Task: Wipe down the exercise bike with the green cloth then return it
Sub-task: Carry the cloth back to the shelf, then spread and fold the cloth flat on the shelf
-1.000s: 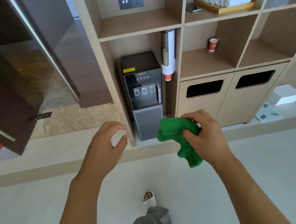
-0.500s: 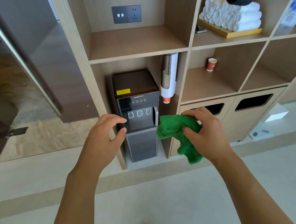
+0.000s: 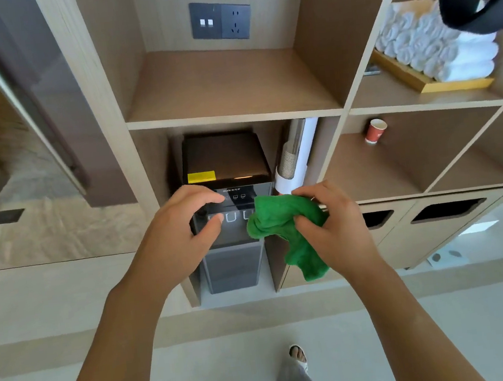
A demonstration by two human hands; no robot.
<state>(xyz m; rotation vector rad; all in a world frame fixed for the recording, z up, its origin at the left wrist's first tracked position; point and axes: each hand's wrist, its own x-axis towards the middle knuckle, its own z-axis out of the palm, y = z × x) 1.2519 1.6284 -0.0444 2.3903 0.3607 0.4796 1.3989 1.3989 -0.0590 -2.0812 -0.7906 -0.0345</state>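
Green cloth (image 3: 282, 227) is bunched in my right hand (image 3: 335, 228), fingers curled round it for carrying toward the wooden shelving (image 3: 236, 116); my left hand (image 3: 180, 238) hangs loosely curled, holding nothing.

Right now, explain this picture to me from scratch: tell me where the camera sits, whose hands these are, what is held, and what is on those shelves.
There is no machine here. A person wears one wide-angle camera on the head, looking forward and down, so you see their own two bare arms reaching out in front.

The right hand has the green cloth bunched in its grip, with one end hanging below. The left hand holds nothing; its fingers are loosely curled.

Behind the hands stands a wooden shelf unit. In its lower compartment is a dark water dispenser, with a cup holder tube beside it. Further right, a red paper cup stands on a shelf, and above it rolled white towels lie in a tray. A wall socket sits in the top compartment. No exercise bike is in view.
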